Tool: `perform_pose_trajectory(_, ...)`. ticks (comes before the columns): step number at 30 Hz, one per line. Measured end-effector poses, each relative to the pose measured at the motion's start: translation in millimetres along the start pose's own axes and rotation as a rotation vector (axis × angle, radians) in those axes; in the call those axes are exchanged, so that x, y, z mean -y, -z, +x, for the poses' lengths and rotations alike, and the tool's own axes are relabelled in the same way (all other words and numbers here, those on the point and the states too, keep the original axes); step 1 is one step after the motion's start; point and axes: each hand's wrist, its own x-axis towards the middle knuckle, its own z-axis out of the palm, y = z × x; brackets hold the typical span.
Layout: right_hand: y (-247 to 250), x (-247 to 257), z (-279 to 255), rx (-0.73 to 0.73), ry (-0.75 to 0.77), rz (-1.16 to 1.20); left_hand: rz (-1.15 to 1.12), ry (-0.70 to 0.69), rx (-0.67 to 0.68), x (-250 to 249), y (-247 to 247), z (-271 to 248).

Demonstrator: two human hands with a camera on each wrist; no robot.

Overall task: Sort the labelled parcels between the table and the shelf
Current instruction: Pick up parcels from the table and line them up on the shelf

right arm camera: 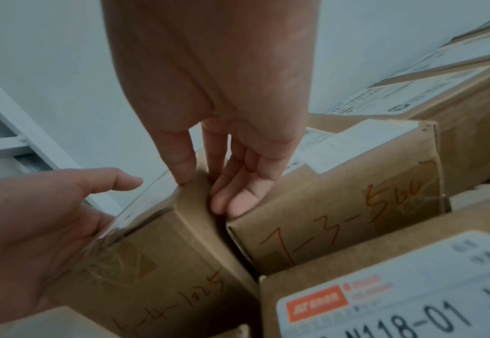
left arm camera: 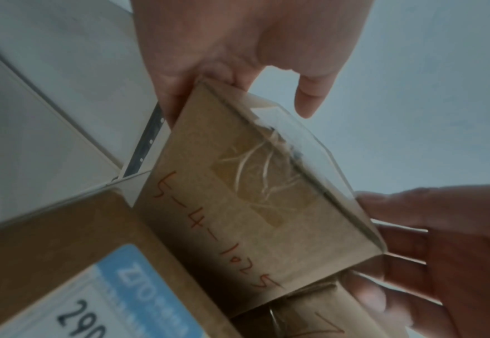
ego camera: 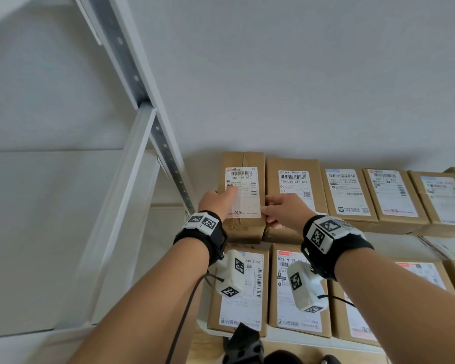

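The brown parcel (ego camera: 244, 179) labelled 130 H06 010 lies leftmost in the upper shelf row. Its front face (left arm camera: 223, 217) carries the red handwriting 5-4-1025 (right arm camera: 163, 251). My left hand (ego camera: 216, 199) lies flat against the parcel's left side, thumb (left arm camera: 310, 98) straight and just above the label. My right hand (ego camera: 284, 208) pinches the parcel's right edge: the thumb (right arm camera: 183, 169) sits on the top edge and the fingers (right arm camera: 232, 199) reach into the gap beside the neighbouring parcel (right arm camera: 339, 205) marked 7-3-566.
Several more labelled parcels (ego camera: 347, 193) fill the upper row to the right. A lower row (ego camera: 297, 292) lies beneath my wrists. The white shelf upright (ego camera: 142, 82) rises close on the left, and a plain wall stands behind.
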Motion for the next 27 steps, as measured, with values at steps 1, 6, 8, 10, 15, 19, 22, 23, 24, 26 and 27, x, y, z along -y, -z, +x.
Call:
perform_pose_trajectory(1, 0.0, 0.5, 0.4, 0.001, 0.004, 0.025, -0.012, -0.001, -0.008, -0.3, 2.0, -0.7)
perform_pose_trajectory(6, 2.2, 12.7, 0.3, -0.008, 0.011, 0.248, -0.080, -0.040, -0.097, -2.0, 16.4, -5.1)
perform_pose_trajectory(8, 2.8, 20.4, -1.1, -0.010, 0.023, 0.306, -0.120, -0.052, -0.123, -3.7, 20.1, -8.8)
perform_pose_trajectory(10, 3.1, 27.2, -4.3, -0.010, 0.037, 0.343, -0.174, -0.048, -0.119, -6.9, 22.6, -14.1)
perform_pose_trajectory(15, 10.7, 35.0, -14.9, -0.062, 0.064, 0.392, -0.274, -0.107, 0.062, -22.8, 30.8, -26.1)
perform_pose_trajectory(19, 15.1, 38.7, -24.3, -0.139, 0.097, 0.435, -0.227, -0.164, 0.173, -28.2, 33.2, -31.6)
perform_pose_trajectory(22, 16.6, 39.0, -32.0, -0.174, 0.108, 0.446, -0.237, -0.183, 0.217, -27.9, 31.6, -35.3)
perform_pose_trajectory(23, 17.0, 38.1, -35.2, -0.184, 0.109, 0.442, -0.252, -0.190, 0.230, -28.5, 31.0, -37.2)
perform_pose_trajectory(24, 17.3, 36.3, -38.2, -0.194, 0.108, 0.440, -0.259, -0.195, 0.245, -29.5, 30.3, -39.4)
perform_pose_trajectory(26, 17.7, 32.2, -44.5, -0.212, 0.098, 0.446, -0.254, -0.206, 0.284, -32.4, 27.0, -41.0)
perform_pose_trajectory(27, 17.8, 30.8, -48.9, -0.221, 0.097, 0.452, -0.244, -0.215, 0.299, -35.3, 25.3, -42.2)
